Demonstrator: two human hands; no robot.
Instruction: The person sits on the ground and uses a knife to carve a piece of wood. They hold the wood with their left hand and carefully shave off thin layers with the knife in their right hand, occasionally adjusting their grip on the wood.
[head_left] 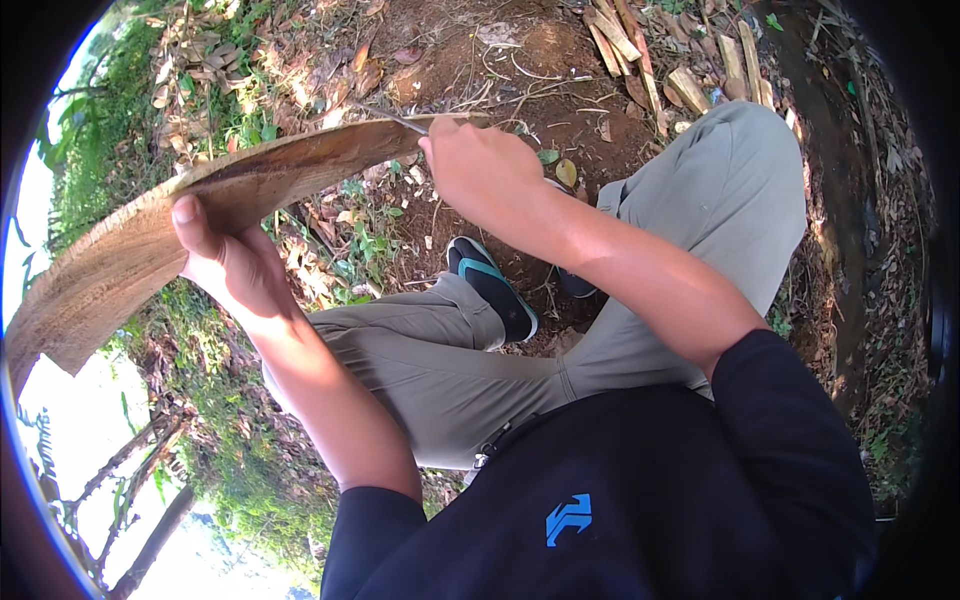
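Observation:
A long wooden board (110, 270), rough and light brown, runs from the far left rim to the middle of the view and looks bent by the lens. My left hand (235, 260) grips its lower edge, thumb up against the face and fingers partly hidden behind it. At the board's far right end my right hand (485, 165) is closed around a thin grey metal blade (408, 122). The blade points up and left from the fist, along the board's upper edge. Its handle is hidden in the hand.
Split wood pieces (625, 45) lie on the brown soil at the upper right, among dry leaves. My bent legs in grey trousers (700, 200) and a dark shoe (490, 285) with a teal stripe are below the board. Green plants (110, 150) grow at the left.

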